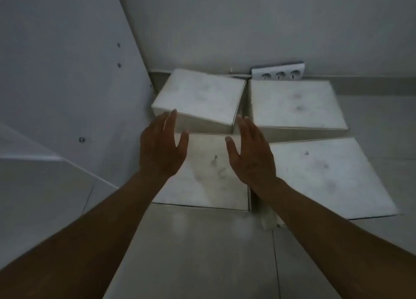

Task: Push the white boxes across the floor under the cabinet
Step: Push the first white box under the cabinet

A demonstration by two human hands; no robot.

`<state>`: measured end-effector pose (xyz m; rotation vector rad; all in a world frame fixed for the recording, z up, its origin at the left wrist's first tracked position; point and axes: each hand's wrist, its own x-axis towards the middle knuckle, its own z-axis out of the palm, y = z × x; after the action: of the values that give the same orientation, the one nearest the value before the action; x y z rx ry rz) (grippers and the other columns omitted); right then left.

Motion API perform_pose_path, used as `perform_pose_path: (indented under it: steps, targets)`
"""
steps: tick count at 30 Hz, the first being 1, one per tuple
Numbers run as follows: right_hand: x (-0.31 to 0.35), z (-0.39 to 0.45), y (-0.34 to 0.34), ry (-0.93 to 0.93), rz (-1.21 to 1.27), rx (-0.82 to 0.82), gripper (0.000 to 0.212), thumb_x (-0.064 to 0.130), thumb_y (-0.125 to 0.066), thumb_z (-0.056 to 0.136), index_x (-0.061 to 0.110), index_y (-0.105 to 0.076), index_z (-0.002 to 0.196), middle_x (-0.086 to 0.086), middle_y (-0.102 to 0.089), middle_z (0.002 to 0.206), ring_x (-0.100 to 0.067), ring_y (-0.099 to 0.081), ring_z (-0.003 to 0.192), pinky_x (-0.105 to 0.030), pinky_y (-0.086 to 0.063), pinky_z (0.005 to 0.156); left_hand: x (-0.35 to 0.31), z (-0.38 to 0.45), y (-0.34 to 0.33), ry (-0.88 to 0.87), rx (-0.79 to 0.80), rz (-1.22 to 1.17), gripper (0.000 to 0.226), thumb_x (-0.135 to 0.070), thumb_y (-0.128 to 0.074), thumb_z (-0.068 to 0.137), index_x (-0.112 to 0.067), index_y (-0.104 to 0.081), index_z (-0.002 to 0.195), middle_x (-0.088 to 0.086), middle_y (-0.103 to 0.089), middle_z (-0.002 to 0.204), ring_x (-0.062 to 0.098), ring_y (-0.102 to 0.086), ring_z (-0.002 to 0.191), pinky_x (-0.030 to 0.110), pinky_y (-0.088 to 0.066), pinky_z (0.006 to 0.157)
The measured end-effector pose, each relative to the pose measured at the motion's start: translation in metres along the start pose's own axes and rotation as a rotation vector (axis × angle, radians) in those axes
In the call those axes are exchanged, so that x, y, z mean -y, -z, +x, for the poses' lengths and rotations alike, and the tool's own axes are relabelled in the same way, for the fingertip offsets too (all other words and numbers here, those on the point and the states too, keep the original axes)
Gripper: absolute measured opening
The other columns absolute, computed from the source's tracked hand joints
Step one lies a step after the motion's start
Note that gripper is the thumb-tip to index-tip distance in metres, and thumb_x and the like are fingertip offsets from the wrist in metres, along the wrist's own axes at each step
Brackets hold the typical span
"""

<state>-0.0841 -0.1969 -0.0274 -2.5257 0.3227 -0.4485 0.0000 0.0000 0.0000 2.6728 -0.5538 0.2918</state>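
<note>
Four white boxes [297, 105] on floor [202, 253] by far wall, far-left box [198, 96] tilted. Left hand [159, 150], right hand [252, 154] released, fingers straight, hovering over near-left box [207, 177]. Step: reaching to push; next needs palms on box.

Left hand [161, 148] and right hand [249, 151] hover flat-fingered above four white boxes [297, 105] grouped on the floor [198, 253] near a socket strip [279, 72].

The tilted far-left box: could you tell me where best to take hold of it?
Hold the tilted box by its two short sides, coming from the near edge with left hand and right hand open. Its raised near face appears to rest on the near box.
</note>
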Motion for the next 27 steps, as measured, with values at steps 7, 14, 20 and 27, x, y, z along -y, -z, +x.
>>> perform_pose_path:
  steps: [7,14,20,27]
  targets:
    - [-0.022,-0.027,-0.044,-0.207,0.121,0.057,0.067,0.049,-0.046,0.099,0.027,-0.017,0.156,-0.005,-0.019,0.162,-0.024,-0.019,0.149,-0.044,-0.024,0.12,0.031,-0.032,-0.047,0.134,0.034,0.025,0.065,-0.051,-0.037,0.094,-0.008,-0.042,0.143,0.017,-0.047,0.144,0.033,-0.042,0.134,0.05,-0.036,0.109]
    - [-0.031,-0.035,-0.061,-0.413,0.321,0.126,0.083,0.049,-0.055,0.095,0.027,-0.005,0.158,-0.004,-0.026,0.159,-0.022,-0.032,0.142,-0.031,-0.026,0.113,0.039,-0.054,-0.063,0.38,0.083,0.033,0.077,-0.057,-0.051,0.091,-0.014,-0.027,0.151,0.015,-0.021,0.159,0.033,-0.023,0.144,0.055,-0.031,0.108]
    - [-0.034,-0.033,-0.062,-0.459,0.349,0.165,0.084,0.053,-0.053,0.095,0.033,0.001,0.157,-0.003,-0.032,0.158,-0.024,-0.038,0.139,-0.037,-0.031,0.115,0.039,-0.052,-0.061,0.526,0.136,0.091,0.091,-0.08,-0.043,0.08,-0.026,-0.024,0.151,0.02,-0.034,0.148,0.042,-0.041,0.13,0.054,-0.035,0.102]
    - [-0.031,-0.031,-0.058,-0.49,0.373,0.19,0.083,0.05,-0.054,0.096,0.031,-0.002,0.158,-0.005,-0.034,0.156,-0.025,-0.039,0.138,-0.033,-0.029,0.113,0.042,-0.05,-0.057,0.587,0.205,0.051,0.096,-0.083,-0.044,0.076,-0.026,-0.025,0.15,0.021,-0.044,0.134,0.042,-0.046,0.122,0.052,-0.039,0.099]
